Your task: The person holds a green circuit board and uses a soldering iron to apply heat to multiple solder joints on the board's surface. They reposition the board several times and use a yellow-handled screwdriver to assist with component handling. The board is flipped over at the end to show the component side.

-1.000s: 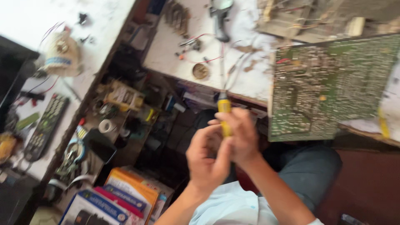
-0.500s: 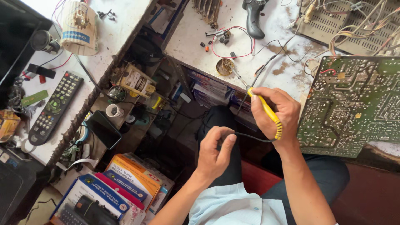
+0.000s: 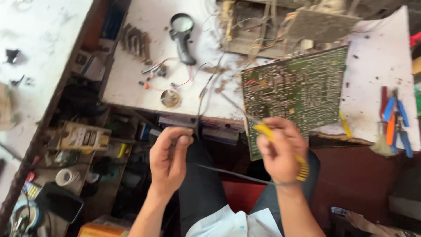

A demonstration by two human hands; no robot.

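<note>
While the right hand (image 3: pixel 280 151) clenches a yellow-handled soldering iron (image 3: pixel 280 145) just below the green circuit board (image 3: pixel 294 94), the left hand (image 3: pixel 169 158) pinches a thin dark wire (image 3: pixel 199 109) at the worktop (image 3: pixel 140 87) edge. A black magnifying glass (image 3: pixel 183 37) lies farther back, and blue and orange pliers (image 3: pixel 394 120) rest far right.

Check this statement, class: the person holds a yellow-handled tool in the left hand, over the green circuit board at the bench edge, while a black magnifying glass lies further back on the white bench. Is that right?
Not quite. The head view shows the yellow-handled tool in the right hand, not the left hand, which pinches a thin wire. The rest holds: green circuit board at the bench edge, black magnifying glass further back on the white bench.
</note>
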